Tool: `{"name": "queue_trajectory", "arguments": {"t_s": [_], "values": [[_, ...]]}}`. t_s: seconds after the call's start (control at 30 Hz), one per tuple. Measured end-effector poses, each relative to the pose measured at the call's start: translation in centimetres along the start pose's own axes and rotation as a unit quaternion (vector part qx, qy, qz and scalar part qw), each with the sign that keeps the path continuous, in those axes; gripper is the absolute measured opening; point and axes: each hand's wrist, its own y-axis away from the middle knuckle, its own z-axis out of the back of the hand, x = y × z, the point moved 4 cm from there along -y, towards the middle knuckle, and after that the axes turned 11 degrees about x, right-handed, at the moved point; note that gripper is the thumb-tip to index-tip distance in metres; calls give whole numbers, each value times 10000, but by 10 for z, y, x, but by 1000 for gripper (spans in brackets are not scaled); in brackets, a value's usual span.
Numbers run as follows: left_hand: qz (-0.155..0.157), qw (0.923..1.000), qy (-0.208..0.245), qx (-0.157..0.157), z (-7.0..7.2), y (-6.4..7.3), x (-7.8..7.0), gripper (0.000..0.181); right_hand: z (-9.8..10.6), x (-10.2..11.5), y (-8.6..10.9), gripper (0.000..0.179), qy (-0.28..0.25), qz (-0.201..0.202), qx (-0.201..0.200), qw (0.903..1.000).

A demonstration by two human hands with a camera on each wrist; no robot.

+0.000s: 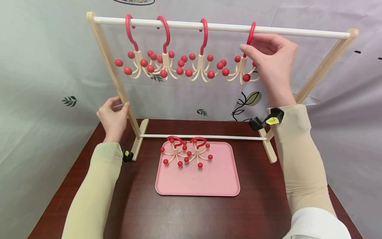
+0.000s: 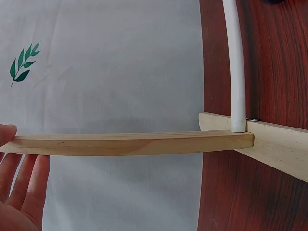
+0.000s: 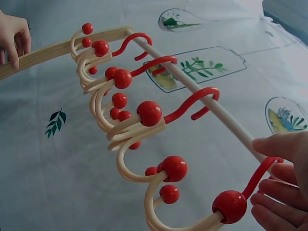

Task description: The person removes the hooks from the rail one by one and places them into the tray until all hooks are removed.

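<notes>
My left hand (image 1: pixel 114 114) holds the left wooden upright (image 1: pixel 111 68) of a rack, thumb on one side and fingers on the other. Along the rack's white rod (image 1: pixel 183 25) hang several octopus-shaped hangers with red hooks and red-ball-tipped arms. At the rightmost hanger (image 1: pixel 243 68), my right hand (image 1: pixel 276 54) is around the red hook (image 3: pixel 258 180). The right wrist view shows its thumb spread apart from the fairly straight fingers, whose tips lie right beside the hook. That hook is over the rod, its top partly hidden by my fingers.
A pink tray (image 1: pixel 206 182) lies on the dark wooden table (image 1: pixel 185 215), with a left hanger (image 1: pixel 175 152) and a right hanger (image 1: pixel 197 152) near its back edge. The rack's lower white bar (image 1: pixel 232 137) runs behind the tray. Patterned cloth (image 1: pixel 179 99) hangs behind the rack.
</notes>
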Motion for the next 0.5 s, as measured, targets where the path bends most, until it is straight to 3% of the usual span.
{"name": "queue_trajectory", "arguments": {"t_s": [0.17,0.33,0.5], "values": [[57,10000,1,2,2,3,-2,33,-1,0,-1,32,232,91,-2,9997],[-10,10000,80,-19,-3,-1,2,32,0,0,0,25,2,303,-55,9995],[-50,9999,118,-32,-9,-5,7,31,2,0,0,22,121,355,-166,9992]]}}
